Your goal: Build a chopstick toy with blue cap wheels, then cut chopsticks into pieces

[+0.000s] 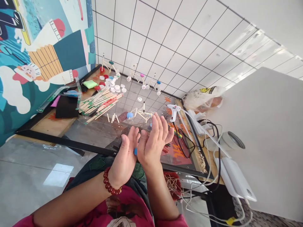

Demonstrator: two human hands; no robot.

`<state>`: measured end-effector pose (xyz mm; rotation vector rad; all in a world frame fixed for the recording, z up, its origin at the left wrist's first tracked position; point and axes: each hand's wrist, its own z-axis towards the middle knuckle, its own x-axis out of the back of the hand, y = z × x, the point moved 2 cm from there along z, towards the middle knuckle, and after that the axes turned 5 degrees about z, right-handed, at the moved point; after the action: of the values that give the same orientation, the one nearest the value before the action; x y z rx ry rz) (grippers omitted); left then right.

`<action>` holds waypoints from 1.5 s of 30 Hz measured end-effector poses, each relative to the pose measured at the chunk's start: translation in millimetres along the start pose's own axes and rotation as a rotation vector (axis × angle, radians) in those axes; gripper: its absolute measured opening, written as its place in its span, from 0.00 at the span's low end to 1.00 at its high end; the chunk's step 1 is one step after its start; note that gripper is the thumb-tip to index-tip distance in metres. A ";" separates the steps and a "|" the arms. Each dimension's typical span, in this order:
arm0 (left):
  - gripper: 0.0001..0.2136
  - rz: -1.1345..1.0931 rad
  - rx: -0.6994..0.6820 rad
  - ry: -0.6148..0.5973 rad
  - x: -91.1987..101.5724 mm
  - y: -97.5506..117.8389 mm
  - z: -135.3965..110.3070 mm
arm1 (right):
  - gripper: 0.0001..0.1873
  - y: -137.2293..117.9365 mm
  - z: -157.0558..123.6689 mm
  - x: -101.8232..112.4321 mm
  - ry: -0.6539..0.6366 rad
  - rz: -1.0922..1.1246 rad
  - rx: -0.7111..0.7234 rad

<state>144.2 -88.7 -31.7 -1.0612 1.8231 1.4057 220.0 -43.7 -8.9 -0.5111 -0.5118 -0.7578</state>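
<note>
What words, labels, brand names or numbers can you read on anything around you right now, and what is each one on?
No word, brand or number can be read clearly.
Plastic bag: a yellow label, too small and blurred to read.
White hot-glue gun: no lettering can be made out.
White cable: a yellow tag, too small to read.
Wall mural: pictures and ruler-like tick marks, no readable words.

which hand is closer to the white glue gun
Right. The right hand is just below the glue gun, not touching; the left hand is farther off, on the right hand's other side.
</note>
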 end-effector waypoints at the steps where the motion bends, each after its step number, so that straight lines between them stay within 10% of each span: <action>1: 0.30 0.005 -0.009 0.011 0.1 1.7 0.6 | 0.31 -1.0 -0.3 -0.2 -0.006 0.006 0.018; 17: 0.28 -0.112 0.179 0.006 1.3 12.9 7.4 | 0.29 5.6 -0.6 -0.6 -0.019 0.200 -0.030; 25: 0.29 -0.246 0.327 -0.161 2.6 21.2 10.9 | 0.21 32.5 -13.2 31.3 -0.471 0.593 0.130; 31: 0.24 -0.111 0.297 -0.130 1.9 14.0 13.0 | 0.18 28.9 -22.5 24.9 -0.567 0.515 0.176; 45: 0.13 0.721 -0.019 -0.215 34.5 24.8 0.5 | 0.11 30.6 -18.2 26.5 -0.335 0.419 0.217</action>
<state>105.4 -93.3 -48.5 -0.2200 2.1219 1.8450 263.8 -49.1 -14.4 -0.5217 -0.7591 -0.2106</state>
